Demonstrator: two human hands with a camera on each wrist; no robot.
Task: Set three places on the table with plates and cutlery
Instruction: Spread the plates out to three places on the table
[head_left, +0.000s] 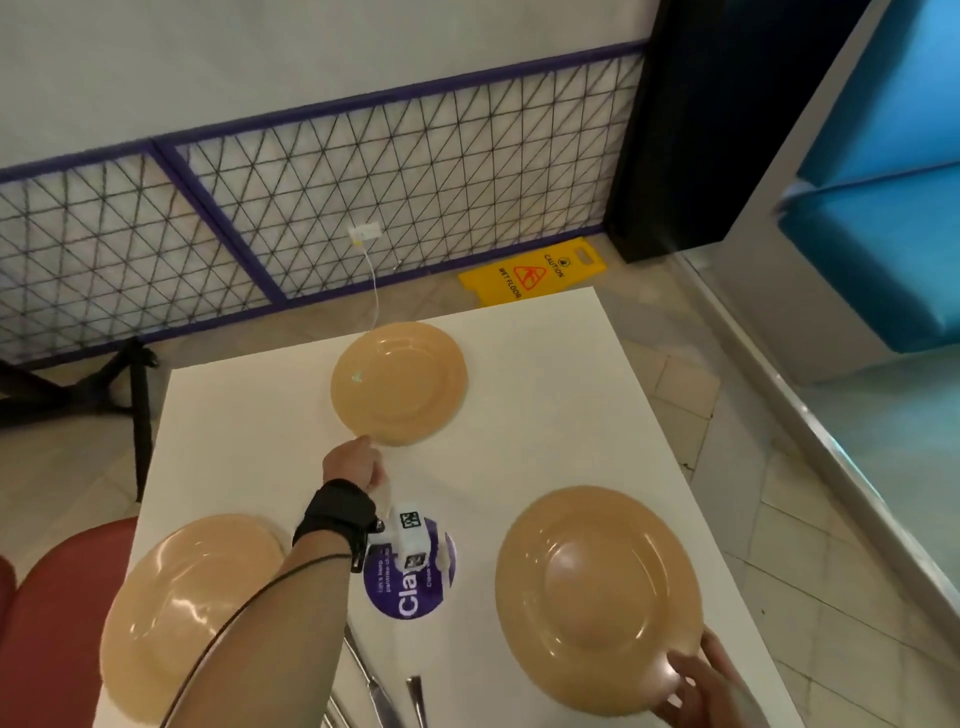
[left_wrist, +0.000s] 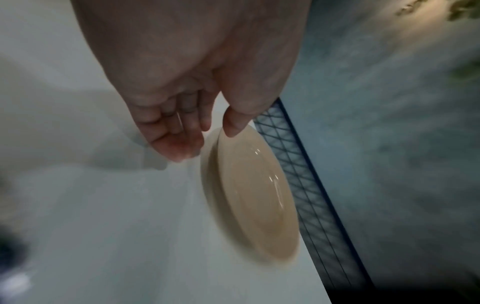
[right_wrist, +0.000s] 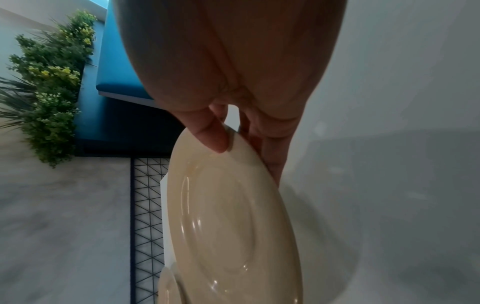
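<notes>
Three tan plates are on the white table (head_left: 545, 415). The far plate (head_left: 400, 382) lies flat, and my left hand (head_left: 353, 462) is at its near rim. In the left wrist view the thumb tip (left_wrist: 231, 127) touches the far plate's (left_wrist: 249, 185) rim, with the straight fingers (left_wrist: 179, 144) beside the edge. My right hand (head_left: 696, 686) pinches the near rim of the right plate (head_left: 597, 592), thumb (right_wrist: 213, 135) on top and fingers underneath the plate (right_wrist: 228, 226). The left plate (head_left: 192, 608) lies partly under my left forearm. Metal cutlery (head_left: 379, 696) lies at the near edge.
A round purple sticker (head_left: 410, 587) marks the table's middle. A red chair (head_left: 57, 623) stands at the left side. Beyond the table are a wire-mesh fence (head_left: 363, 208), a yellow wet-floor sign (head_left: 530, 273) on the floor and a blue bench (head_left: 883, 234) to the right.
</notes>
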